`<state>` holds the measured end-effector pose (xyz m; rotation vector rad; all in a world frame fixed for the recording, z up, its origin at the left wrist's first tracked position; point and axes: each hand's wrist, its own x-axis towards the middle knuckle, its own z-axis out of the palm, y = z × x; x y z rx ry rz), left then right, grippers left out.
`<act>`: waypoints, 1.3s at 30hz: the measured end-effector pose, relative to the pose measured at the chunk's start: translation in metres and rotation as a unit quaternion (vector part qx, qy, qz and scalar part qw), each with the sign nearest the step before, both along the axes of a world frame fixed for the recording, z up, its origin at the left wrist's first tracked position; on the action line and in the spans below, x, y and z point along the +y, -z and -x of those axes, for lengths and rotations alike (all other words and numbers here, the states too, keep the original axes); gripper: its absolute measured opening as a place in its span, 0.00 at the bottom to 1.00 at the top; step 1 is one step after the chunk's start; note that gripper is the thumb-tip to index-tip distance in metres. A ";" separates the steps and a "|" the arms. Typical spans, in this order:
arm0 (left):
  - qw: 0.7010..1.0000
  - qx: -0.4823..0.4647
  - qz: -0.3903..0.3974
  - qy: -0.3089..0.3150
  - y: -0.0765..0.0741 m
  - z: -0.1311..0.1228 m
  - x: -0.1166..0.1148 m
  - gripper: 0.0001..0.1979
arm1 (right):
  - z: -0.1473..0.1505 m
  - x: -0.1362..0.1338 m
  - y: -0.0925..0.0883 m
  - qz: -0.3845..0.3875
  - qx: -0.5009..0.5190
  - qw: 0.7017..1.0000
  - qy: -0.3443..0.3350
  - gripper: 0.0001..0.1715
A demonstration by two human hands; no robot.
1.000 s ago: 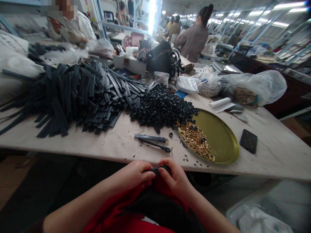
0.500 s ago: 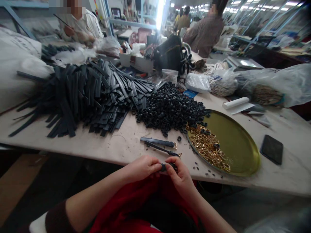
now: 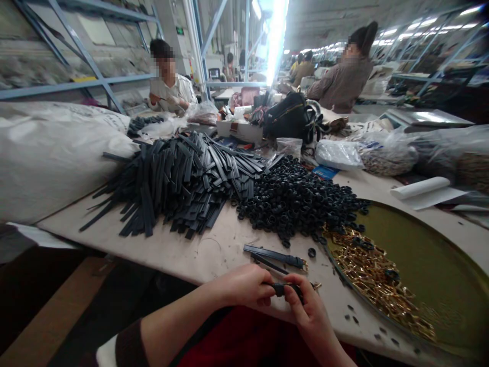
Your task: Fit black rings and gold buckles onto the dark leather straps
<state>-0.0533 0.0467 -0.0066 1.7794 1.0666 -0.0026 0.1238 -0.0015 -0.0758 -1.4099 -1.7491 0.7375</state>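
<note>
Near the table's front edge, my left hand [image 3: 246,286] is closed on one part of a short dark strap [image 3: 279,289]. My right hand [image 3: 310,306] pinches the same strap between thumb and fingers, a small gap from the left. Most of the strap is hidden by the fingers. Just beyond them lie two finished-looking straps: one dark strap with a gold buckle [image 3: 275,256], and a second, partly covered by my right hand. A single dark loop [image 3: 311,252] rests behind these.
A heap of flat dark straps [image 3: 179,183] lies at left, beside a pile of dark loops [image 3: 294,199]. On the right, a round gold tray [image 3: 431,265] holds gold buckles [image 3: 376,275]. A white sack [image 3: 57,158] stands far left. Other people [image 3: 171,92] sit beyond the table.
The camera view has tilted up and turned, so the table's contents appear lower and farther right. Both hands stay on the strap, and slightly more of it shows between them.
</note>
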 end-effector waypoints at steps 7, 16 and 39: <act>1.000 -0.024 -0.001 -0.005 0.007 -0.010 0.002 0.15 | -0.007 0.001 -0.004 0.023 0.015 0.999 -0.047 0.11; 0.987 0.029 -0.151 0.042 0.016 -0.017 -0.002 0.16 | 0.002 -0.002 -0.003 0.066 0.060 0.996 0.009 0.15; 0.809 0.392 -0.372 -0.234 -0.005 0.097 0.019 0.13 | -0.015 -0.023 -0.025 -0.117 -0.280 0.952 0.032 0.13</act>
